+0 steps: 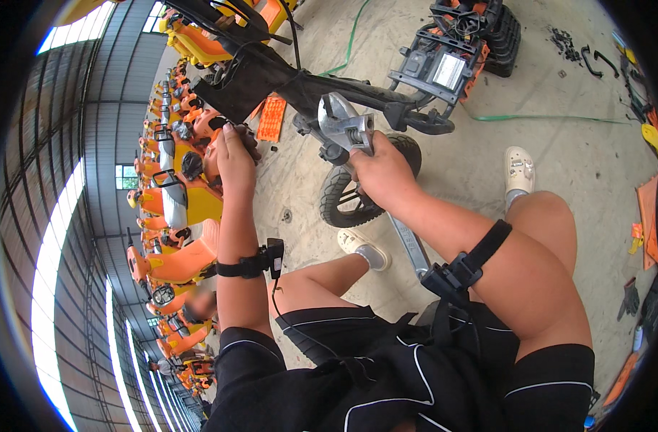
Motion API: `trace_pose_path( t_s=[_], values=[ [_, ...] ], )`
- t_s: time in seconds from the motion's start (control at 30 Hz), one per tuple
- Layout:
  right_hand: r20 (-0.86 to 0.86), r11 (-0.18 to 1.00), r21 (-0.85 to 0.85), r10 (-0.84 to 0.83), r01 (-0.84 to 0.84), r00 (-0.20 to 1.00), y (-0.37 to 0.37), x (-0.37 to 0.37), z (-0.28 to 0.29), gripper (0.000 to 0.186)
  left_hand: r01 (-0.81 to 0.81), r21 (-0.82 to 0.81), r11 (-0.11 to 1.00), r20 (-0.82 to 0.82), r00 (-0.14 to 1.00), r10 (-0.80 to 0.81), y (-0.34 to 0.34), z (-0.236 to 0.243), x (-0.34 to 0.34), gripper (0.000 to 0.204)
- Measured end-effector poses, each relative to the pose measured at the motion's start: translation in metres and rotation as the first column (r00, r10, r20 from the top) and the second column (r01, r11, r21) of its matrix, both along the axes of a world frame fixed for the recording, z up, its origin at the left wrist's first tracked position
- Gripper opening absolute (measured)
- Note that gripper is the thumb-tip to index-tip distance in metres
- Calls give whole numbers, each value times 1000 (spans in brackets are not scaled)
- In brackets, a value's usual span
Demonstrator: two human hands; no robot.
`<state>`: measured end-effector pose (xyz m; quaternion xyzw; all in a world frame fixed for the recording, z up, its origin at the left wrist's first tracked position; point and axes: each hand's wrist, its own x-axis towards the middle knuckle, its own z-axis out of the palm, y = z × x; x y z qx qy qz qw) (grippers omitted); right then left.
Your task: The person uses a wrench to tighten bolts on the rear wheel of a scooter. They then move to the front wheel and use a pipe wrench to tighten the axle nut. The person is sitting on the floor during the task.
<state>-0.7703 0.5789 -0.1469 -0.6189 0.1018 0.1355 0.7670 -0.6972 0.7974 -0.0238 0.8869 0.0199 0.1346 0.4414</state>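
My right hand (381,169) is closed round the neck of a large silver adjustable wrench (337,119), just below its jaw. Its long handle runs down behind my right forearm. The wrench head overlaps the black scooter frame (307,90) in view; whether its jaws touch it I cannot tell. My left hand (235,153) is raised at the lower edge of a flat black plate (235,86) on that frame. Its fingers are bent round a small dark part (250,140) that I cannot make out. A black-tyred wheel (336,198) stands below the frame, between my feet and hands.
Rows of orange and yellow scooters (178,259) line the left side. An orange slotted plate (272,119) lies on the concrete floor. Beyond my right hand are a black battery-like assembly (437,65) and a green hose (530,117). Loose parts and a dark glove (629,299) lie at right.
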Motion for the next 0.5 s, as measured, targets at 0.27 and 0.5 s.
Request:
trace_pose_path(
  t_s=[0.27, 0.5],
  values=[
    [-6, 995, 67, -78, 78, 997, 4, 7, -3, 32, -56, -5, 998, 49, 997, 57, -5, -12, -13, 14],
    [-196, 931, 266, -202, 250, 960, -28, 10, 23, 28, -93, -217, 972, -161, 985, 59, 18, -43, -85, 20]
  ],
)
